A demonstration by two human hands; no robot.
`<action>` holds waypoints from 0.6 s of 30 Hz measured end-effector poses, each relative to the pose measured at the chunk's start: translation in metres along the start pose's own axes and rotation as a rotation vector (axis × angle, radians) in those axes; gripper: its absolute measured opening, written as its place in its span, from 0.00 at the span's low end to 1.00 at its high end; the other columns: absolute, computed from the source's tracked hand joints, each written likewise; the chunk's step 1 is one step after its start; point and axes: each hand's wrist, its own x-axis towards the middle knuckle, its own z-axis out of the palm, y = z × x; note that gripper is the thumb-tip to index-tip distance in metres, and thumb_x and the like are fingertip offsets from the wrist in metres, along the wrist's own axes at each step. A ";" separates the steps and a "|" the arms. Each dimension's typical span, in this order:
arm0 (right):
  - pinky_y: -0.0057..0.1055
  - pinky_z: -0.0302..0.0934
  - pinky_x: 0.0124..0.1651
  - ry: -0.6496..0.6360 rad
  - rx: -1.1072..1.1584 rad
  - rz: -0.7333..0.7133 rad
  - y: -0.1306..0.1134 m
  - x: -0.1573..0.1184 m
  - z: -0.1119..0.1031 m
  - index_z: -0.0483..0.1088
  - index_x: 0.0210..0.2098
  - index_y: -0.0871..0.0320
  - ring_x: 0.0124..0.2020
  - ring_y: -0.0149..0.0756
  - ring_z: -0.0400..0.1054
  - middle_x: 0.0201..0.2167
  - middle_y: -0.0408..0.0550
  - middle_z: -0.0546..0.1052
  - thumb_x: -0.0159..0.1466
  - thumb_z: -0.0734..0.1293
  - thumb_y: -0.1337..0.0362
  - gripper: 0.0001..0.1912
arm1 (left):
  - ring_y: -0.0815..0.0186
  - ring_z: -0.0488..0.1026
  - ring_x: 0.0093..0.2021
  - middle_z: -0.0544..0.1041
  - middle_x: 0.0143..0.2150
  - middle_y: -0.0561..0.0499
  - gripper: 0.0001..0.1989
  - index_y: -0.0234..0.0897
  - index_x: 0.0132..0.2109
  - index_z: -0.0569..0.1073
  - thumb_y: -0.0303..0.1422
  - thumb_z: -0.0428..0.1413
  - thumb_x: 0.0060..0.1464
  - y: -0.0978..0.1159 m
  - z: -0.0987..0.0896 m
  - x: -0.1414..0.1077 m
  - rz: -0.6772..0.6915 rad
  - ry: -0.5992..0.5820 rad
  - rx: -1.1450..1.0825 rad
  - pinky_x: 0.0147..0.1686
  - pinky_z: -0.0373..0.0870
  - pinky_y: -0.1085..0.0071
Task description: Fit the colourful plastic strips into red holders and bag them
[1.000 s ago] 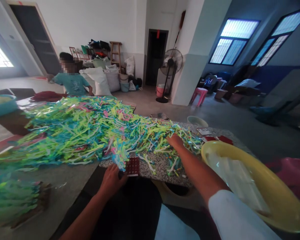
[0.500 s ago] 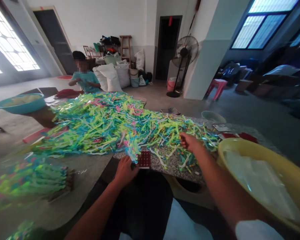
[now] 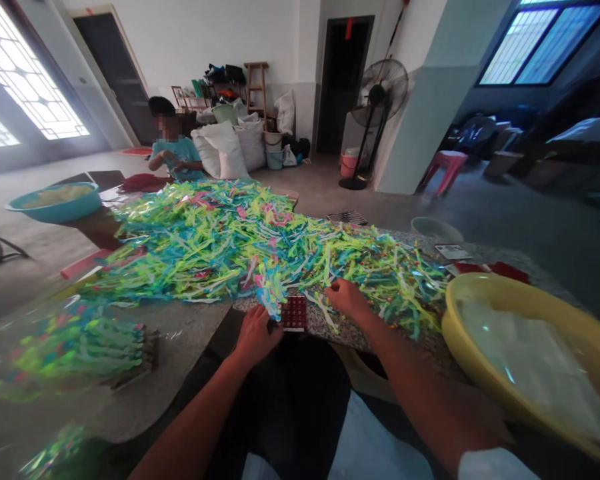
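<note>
My left hand (image 3: 259, 335) is closed at the left edge of a dark red board (image 3: 295, 313) with a grid of small marks, near the table edge. A bunch of blue, white and pink plastic strips (image 3: 271, 290) stands at the board's left side, just above those fingers. My right hand (image 3: 349, 299) is right of the board with its fingers pinched together, seemingly on a thin yellow-green strip (image 3: 329, 263); the fingertips are small and partly hidden. Beyond both hands spreads a large heap of green, blue, white and pink strips (image 3: 205, 233).
A yellow basin (image 3: 460, 313) with clear plastic bags stands at right. Bagged strips (image 3: 90, 347) lie at left, and a blue basin (image 3: 55, 212) is farther back. Across the heap sits another person (image 3: 183, 157). A fan (image 3: 375, 100) and white sacks (image 3: 227, 150) stand behind.
My right hand has moved left and slightly toward me, from the heap to near the red board. My left hand stays at the board. The view has shifted slightly.
</note>
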 end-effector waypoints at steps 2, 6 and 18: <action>0.28 0.53 0.34 -0.020 -0.110 0.043 0.008 0.014 -0.007 0.74 0.32 0.59 0.34 0.36 0.71 0.30 0.48 0.79 0.63 0.66 0.59 0.10 | 0.53 0.71 0.54 0.78 0.47 0.44 0.11 0.39 0.46 0.76 0.34 0.60 0.55 -0.001 0.001 0.000 0.010 0.009 0.001 0.56 0.68 0.55; 0.27 0.54 0.35 -0.005 -0.172 0.049 0.018 0.024 -0.019 0.77 0.36 0.59 0.36 0.36 0.72 0.34 0.49 0.80 0.66 0.65 0.57 0.12 | 0.53 0.71 0.53 0.78 0.47 0.44 0.11 0.39 0.45 0.77 0.33 0.60 0.55 -0.002 0.003 0.001 -0.004 0.018 -0.022 0.56 0.68 0.54; 0.29 0.55 0.40 -0.245 -0.378 -0.246 0.000 -0.048 -0.007 0.76 0.39 0.56 0.41 0.39 0.71 0.41 0.51 0.80 0.66 0.67 0.59 0.09 | 0.52 0.72 0.53 0.78 0.47 0.44 0.10 0.40 0.46 0.76 0.36 0.59 0.57 -0.004 0.004 0.001 0.003 0.016 -0.014 0.55 0.69 0.54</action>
